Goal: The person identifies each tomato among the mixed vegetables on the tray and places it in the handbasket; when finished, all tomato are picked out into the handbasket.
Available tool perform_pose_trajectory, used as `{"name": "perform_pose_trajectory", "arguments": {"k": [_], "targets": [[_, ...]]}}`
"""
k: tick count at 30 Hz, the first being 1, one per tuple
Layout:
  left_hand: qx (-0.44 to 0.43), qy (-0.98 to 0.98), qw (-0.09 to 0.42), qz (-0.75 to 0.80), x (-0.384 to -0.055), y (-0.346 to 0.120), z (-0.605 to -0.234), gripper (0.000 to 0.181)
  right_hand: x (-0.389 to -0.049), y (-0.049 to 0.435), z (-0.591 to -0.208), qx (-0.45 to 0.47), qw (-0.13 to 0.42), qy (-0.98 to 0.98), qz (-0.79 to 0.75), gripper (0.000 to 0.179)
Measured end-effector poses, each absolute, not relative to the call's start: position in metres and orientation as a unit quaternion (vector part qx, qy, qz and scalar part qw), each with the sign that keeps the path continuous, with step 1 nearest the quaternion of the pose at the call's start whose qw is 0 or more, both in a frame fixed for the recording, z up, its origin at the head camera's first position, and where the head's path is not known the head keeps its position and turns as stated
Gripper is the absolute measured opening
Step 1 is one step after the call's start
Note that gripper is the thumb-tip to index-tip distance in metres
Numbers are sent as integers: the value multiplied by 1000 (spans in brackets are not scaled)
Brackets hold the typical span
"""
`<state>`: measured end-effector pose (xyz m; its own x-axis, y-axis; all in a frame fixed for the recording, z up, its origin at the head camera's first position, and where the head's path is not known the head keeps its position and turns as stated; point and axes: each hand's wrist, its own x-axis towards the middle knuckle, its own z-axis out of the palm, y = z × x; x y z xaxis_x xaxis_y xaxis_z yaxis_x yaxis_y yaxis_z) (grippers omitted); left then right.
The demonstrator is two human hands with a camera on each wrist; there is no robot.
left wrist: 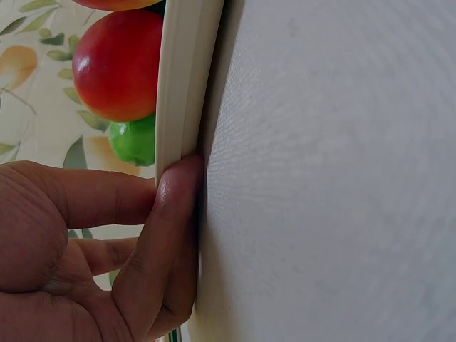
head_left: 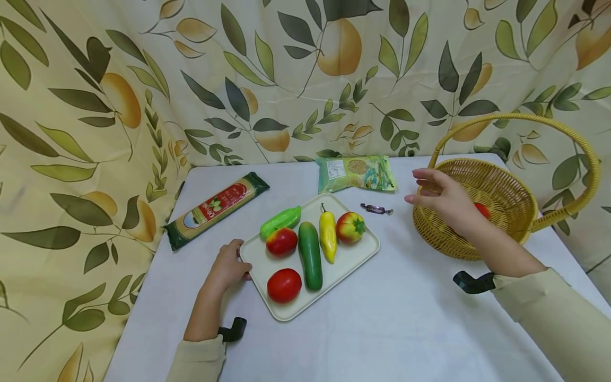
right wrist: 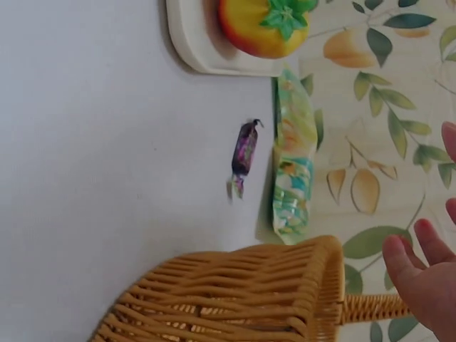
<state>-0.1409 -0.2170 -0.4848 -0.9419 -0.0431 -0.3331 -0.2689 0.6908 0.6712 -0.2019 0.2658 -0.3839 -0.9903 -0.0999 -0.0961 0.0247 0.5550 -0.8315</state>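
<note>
My left hand (head_left: 228,267) pinches the left rim of a cream tray (head_left: 286,314); the left wrist view shows fingers (left wrist: 174,189) against that rim. On the tray lie a tomato (head_left: 284,285), a red-yellow mango-like fruit (head_left: 281,242), a green pepper-like vegetable (head_left: 280,222), a cucumber (head_left: 311,255), a yellow pepper (head_left: 328,236) and a red-yellow fruit with a green calyx (head_left: 350,227). Over the left side of a wicker basket (head_left: 434,233) hovers my right hand (head_left: 446,199), its fingers apart and holding nothing. Inside the basket a red item (head_left: 483,210) shows partly behind the forearm.
A long noodle-like packet (head_left: 217,210) lies left behind the tray. Behind the tray's right side sits a green-yellow bag (head_left: 357,173). One purple wrapped candy (head_left: 376,209) lies between tray and basket. The basket's tall handle (head_left: 568,127) arches up at the right.
</note>
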Motion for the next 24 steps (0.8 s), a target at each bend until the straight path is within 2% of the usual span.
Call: {"name": "perform_pose_trajectory", "arguments": {"k": [10,24], "targets": [[-66,912,122,385,-140,-219,-488,58,-203,253,-393,-24,77,869,-488,77],[-71,911,128,386,-141,-219,-489,59,-205,238,-403,-29,89,861,-499,80]]}}
